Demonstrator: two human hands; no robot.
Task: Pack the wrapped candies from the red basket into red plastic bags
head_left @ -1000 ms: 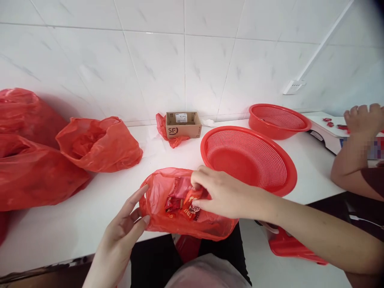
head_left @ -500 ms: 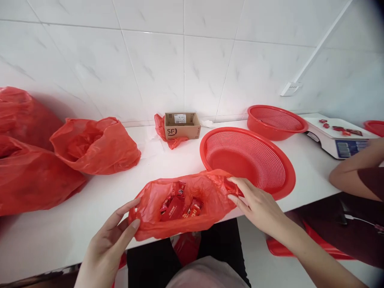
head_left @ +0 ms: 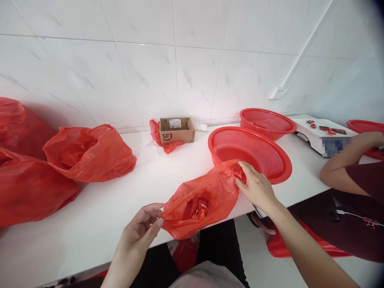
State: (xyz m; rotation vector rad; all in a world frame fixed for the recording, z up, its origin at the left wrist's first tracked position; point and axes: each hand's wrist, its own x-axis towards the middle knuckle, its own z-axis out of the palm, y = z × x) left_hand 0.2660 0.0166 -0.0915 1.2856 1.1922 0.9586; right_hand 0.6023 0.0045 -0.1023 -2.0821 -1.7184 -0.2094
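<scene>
With fingers of the left hand (head_left: 135, 236), pinched one end of one red plastic bag (head_left: 220, 192); with fingers of the right hand (head_left: 259, 190), pinched the other, holding it at the worktop's (head_left: 150, 176) front edge. Judged the step to be drawing its mouth taut above wrapped packets (head_left: 203, 208), too overlapped to count; judged the next move to call for an even grip. Farther out, counted one cardboard box (head_left: 180, 137), two red baskets (head_left: 270, 156), one scale (head_left: 313, 143), a third basket (head_left: 367, 126) beyond, three bulging bags (head_left: 111, 158) leftward.
</scene>
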